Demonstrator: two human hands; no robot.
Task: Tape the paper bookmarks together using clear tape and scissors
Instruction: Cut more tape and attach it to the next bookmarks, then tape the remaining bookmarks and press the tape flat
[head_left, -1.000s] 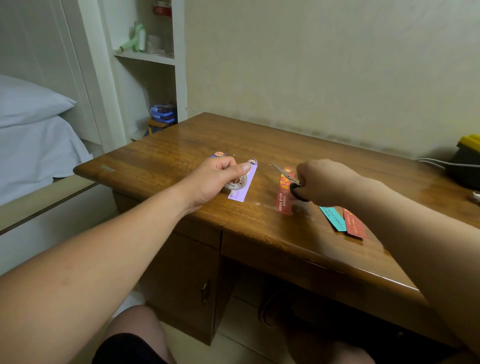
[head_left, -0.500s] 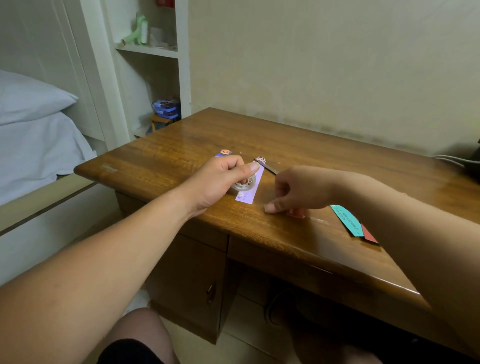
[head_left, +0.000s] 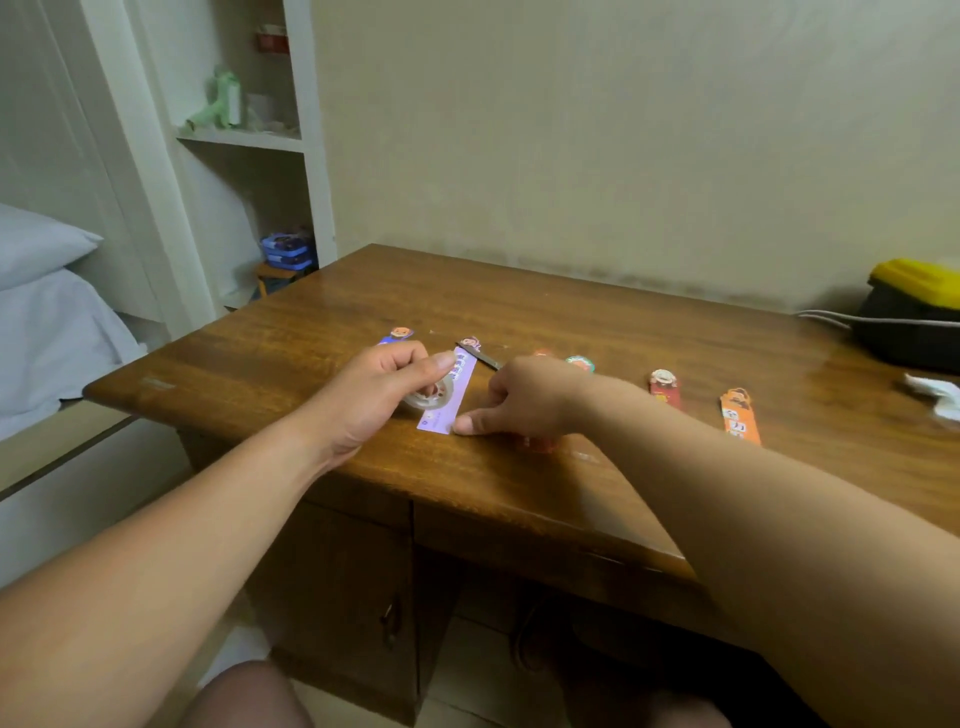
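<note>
Head view: your left hand (head_left: 384, 397) is curled round the roll of clear tape (head_left: 432, 399), thumb on top, holding it down on the purple bookmark (head_left: 451, 402). That bookmark lies flat near the front edge of the desk (head_left: 597, 322), towards its left end, its long side running away from you.

Your right hand (head_left: 527, 402) sits just beside it, fingers tucked under. Its thumb tip touches the bookmark's near right corner. Whether this hand actually pinches anything cannot be told, since the fingers hide what is under them. A red bookmark (head_left: 540, 444) pokes out from beneath the hand at the front edge.

The scissors (head_left: 480, 357) lie just behind your right hand; only the blade end shows, touching the purple bookmark's far end.

A blue bookmark (head_left: 397, 335) shows behind your left knuckles. Along the desk to your right lie a green-topped bookmark (head_left: 579, 364), a second red bookmark (head_left: 664, 388) and an orange bookmark (head_left: 737, 415), apart from one another. A yellow-lidded box (head_left: 914, 312) stands at the far right corner, with a crumpled white tissue (head_left: 935, 397) in front of it.
</note>
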